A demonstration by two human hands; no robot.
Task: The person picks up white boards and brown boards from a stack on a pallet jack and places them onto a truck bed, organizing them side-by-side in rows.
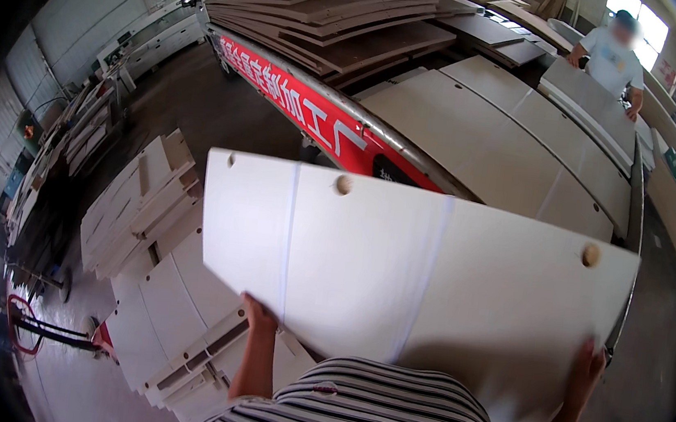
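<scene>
A wide white panel (366, 255) with round holes along its far edge and two pale straps across it is held tilted in front of my body. Its far edge overlaps the near end of the truck bed. My left hand (259, 315) grips the panel's lower left edge, the thumb showing and the other fingers hidden underneath. At the right edge my right hand (585, 370) is closed on the same panel. Beyond it, strapped white panels (487, 128) lie flat on the truck bed.
Dark brown boards (334, 13) are piled on the truck's far left. The red-bannered side rail (307, 117) runs along its left side. Stacked white panels (172, 301) stand low at my left beside a pallet jack handle (25, 326). A co-worker (613, 63) handles panels at the far right.
</scene>
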